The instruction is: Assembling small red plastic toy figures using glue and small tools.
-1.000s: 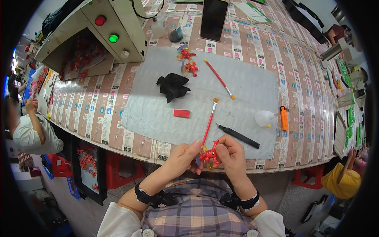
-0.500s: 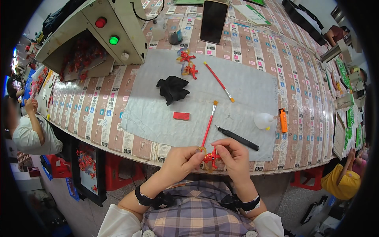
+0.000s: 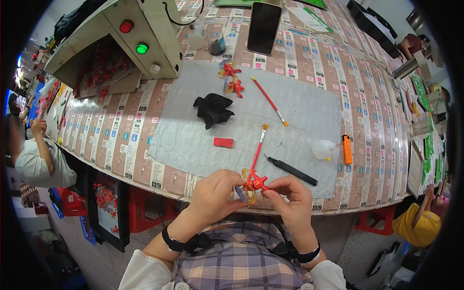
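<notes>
A small red plastic figure (image 3: 255, 182) with yellow and bluish translucent parts is held between my hands at the table's front edge. My left hand (image 3: 218, 192) grips its translucent side, fingers closed. My right hand (image 3: 292, 195) pinches the figure's red end between thumb and forefinger. Just beyond lies a red-handled brush (image 3: 258, 147), its bristles pointing away and its near end hidden behind the figure. To the right rests a black craft knife (image 3: 292, 170). A red block (image 3: 223, 142) and a crumpled black cloth (image 3: 213, 110) lie to the left on the grey sheet (image 3: 183, 150).
Two similar figures (image 3: 233, 79) and a second brush (image 3: 269, 101) lie farther back. On the right are a white squeeze bottle (image 3: 324, 149) and an orange lighter (image 3: 347, 150). A phone (image 3: 264, 28) stands behind; a metal machine (image 3: 145, 29) holding red figures occupies the back left.
The figure has been turned in my fingers, so more of its translucent parts show. My right hand has shifted slightly right and down.
</notes>
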A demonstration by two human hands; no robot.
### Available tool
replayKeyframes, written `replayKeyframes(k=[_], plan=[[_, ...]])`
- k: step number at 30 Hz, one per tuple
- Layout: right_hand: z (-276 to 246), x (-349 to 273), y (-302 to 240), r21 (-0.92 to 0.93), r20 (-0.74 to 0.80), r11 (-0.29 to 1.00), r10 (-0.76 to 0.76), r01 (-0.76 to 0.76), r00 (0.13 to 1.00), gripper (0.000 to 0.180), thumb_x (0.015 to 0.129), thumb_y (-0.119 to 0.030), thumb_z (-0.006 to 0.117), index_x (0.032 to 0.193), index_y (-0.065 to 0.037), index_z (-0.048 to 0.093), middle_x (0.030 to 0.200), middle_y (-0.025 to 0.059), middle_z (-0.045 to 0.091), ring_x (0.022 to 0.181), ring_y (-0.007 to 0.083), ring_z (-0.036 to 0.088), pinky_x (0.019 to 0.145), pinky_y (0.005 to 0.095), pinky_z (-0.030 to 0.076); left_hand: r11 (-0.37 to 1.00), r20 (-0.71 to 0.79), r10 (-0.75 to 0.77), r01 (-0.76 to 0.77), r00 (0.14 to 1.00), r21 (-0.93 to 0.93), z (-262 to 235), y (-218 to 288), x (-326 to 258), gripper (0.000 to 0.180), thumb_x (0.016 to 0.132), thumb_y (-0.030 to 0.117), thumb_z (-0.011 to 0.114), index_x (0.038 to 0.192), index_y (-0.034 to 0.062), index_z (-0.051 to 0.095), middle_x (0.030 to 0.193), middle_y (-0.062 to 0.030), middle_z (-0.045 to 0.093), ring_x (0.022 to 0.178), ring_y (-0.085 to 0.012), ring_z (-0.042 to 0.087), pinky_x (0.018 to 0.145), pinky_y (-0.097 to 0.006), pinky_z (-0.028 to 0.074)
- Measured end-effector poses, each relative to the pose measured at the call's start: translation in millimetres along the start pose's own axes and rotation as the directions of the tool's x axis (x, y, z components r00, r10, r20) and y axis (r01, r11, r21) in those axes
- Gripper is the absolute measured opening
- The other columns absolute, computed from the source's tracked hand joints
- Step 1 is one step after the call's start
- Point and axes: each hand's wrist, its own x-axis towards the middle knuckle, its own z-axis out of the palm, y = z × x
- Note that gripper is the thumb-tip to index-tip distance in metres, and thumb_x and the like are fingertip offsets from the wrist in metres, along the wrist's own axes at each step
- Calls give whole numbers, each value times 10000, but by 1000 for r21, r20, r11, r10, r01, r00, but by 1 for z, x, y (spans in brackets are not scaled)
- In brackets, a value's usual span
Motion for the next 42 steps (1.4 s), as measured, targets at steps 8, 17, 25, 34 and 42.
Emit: replayKeyframes(k=[8,17,25,34,42], plan=[[3,-2,2,38,-9,999,-15,15,1000,86,794,-2,661,860,23,613,800,57,642,752,101,627,699,221,493,999,-20,-19,18,1000,-32,2,1,-4,485,552,93,810,940,50,523,861,-106,601,698,-250,599,585,-314,492],[4,-4,10,134,-15,985,-108,109,994,104,805,28,628,898,9,584,902,91,608,853,136,598,780,247,480,978,-2,-56,55,998,-200,0,4,-6,460,628,141,814,966,43,517,910,-117,595,776,-256,595,627,-318,503],[7,-3,12,141,2,984,-111,110,994,145,802,42,622,927,3,560,951,90,594,890,143,596,800,265,484,985,-52,-29,19,998,-174,-1,4,-9,444,637,126,802,969,56,515,922,-110,597,831,-268,599,664,-331,500],[11,-1,-2,163,65,984,68,-77,996,177,806,-11,653,956,1,558,868,53,617,811,104,602,728,227,474,960,35,-62,69,997,-270,-2,3,-10,433,675,84,770,1020,60,509,994,-100,570,848,-224,589,683,-300,485],[8,-4,-5,70,17,995,-79,77,997,172,798,-23,670,933,4,567,838,52,622,769,87,587,705,216,462,655,334,-289,439,897,-614,-9,11,-3,320,813,62,626,1102,16,496,1084,-79,483,985,-141,500,856,-284,416]])
